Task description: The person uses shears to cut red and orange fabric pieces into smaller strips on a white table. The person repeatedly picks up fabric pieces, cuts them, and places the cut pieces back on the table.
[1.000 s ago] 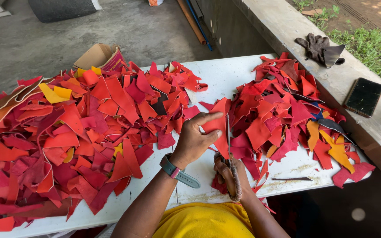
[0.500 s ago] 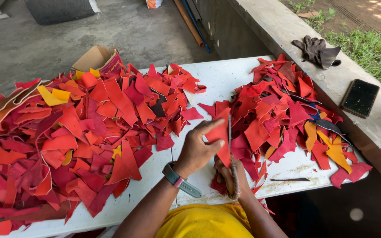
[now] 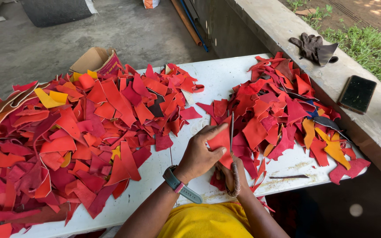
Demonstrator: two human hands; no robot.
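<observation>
At table edge, left hand (image 3: 199, 156) drawn nearer, red scrap (image 3: 221, 143) raised onto scissors (image 3: 231, 154)

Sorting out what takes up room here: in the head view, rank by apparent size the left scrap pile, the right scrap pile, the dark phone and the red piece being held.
1. left scrap pile
2. right scrap pile
3. dark phone and red piece: look alike in size; the piece is nearer the camera, so unranked.

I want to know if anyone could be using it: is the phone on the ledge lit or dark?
Dark. The phone lies flat on the concrete ledge with a black screen and no hand near it.
</observation>
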